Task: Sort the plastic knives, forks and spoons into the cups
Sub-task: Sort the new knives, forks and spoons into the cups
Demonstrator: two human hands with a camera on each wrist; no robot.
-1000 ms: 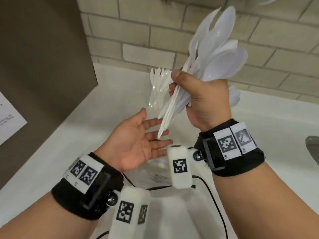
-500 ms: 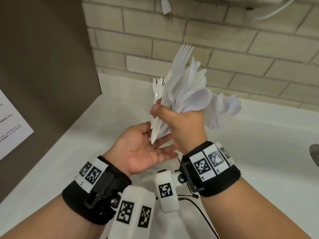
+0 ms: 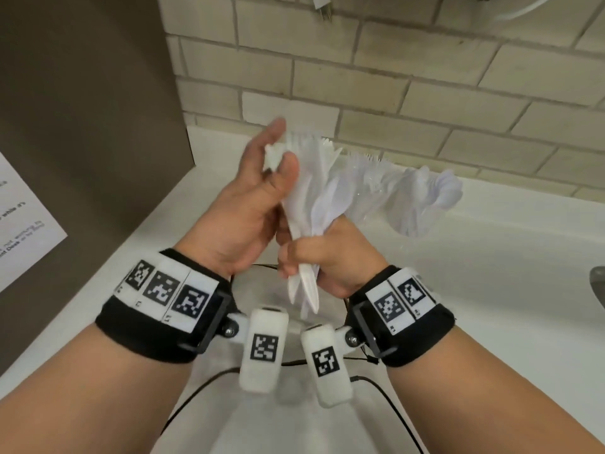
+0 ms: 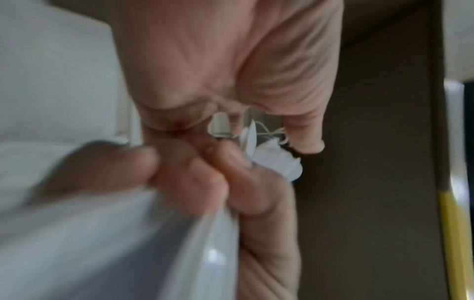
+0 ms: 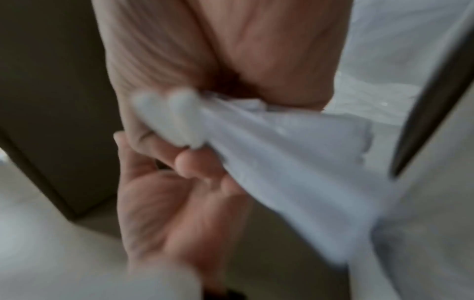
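**While One Hand Holds the Bunch, the Other Picks**

While the right hand (image 3: 330, 260) grips a big bunch of white plastic cutlery (image 3: 314, 204) by the handles, the handle ends poke out below its fist, closest to the person. Its fingers are curled tight around the bunch. The bunch is up in the air over the white counter (image 3: 491, 290), not lying on it.

Just past it, the left hand (image 3: 252, 204) reaches up to the top of the bunch. Its thumb and fingers pinch the tips of some pieces there. Which kind they are is too blurry to tell.

Behind the hands, more cutlery stands in clear cups (image 3: 422, 198) on the counter, near the brick wall (image 3: 393, 77). One group looks like forks and another looks like spoons, but the picture is smeared there. A brown board (image 3: 88, 109) stands at the left with a paper sheet (image 3: 23, 217) on it.

My guess is that the sorting is partly done. The step now is pulling one kind out of the bunch. Next, the left hand needs to slide its pieces free, while the right hand keeps a firm hold so the others do not fall. Then the pieces must go into the matching cup.
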